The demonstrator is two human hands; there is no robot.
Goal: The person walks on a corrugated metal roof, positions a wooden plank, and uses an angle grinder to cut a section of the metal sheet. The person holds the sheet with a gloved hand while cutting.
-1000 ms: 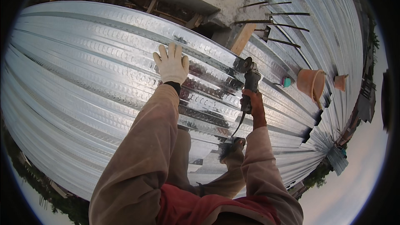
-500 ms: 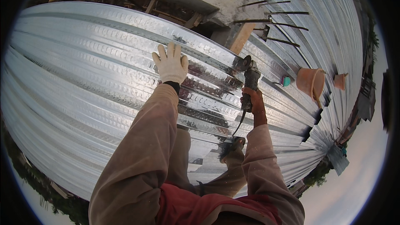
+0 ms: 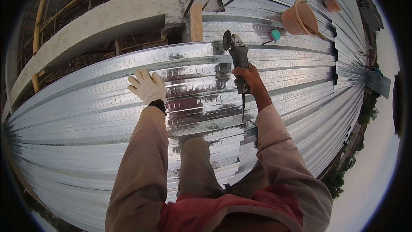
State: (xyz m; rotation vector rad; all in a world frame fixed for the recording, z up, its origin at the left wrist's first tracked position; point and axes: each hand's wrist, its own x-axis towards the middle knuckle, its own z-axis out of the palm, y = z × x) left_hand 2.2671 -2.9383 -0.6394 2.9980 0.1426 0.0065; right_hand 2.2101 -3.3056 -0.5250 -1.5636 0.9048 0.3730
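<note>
My left hand (image 3: 148, 87), in a white work glove, rests with spread fingers on or just over the ribbed metal sheet (image 3: 128, 103). My bare right hand (image 3: 251, 78) is wrapped round the body of an angle grinder (image 3: 239, 58). The grinder points away from me, its round disc (image 3: 227, 40) at the far end, close to the sheet's far edge. From its rear a dark cord (image 3: 243, 107) runs back toward me. Whether the disc touches metal or spins, I cannot tell.
A wooden post (image 3: 196, 22) and bare rebar (image 3: 191, 2) stand by the concrete beam (image 3: 103, 15) beyond the sheet. At the far right are an orange bucket (image 3: 296, 19), a smaller bucket (image 3: 331, 3) and a green object (image 3: 274, 35). Past the beam lies an opening with bamboo poles (image 3: 38, 25).
The view has turned, so the beam now shows more and the buckets sit higher. My left hand has shifted left, its fingers wider apart. The grinder has moved up and left in view.
</note>
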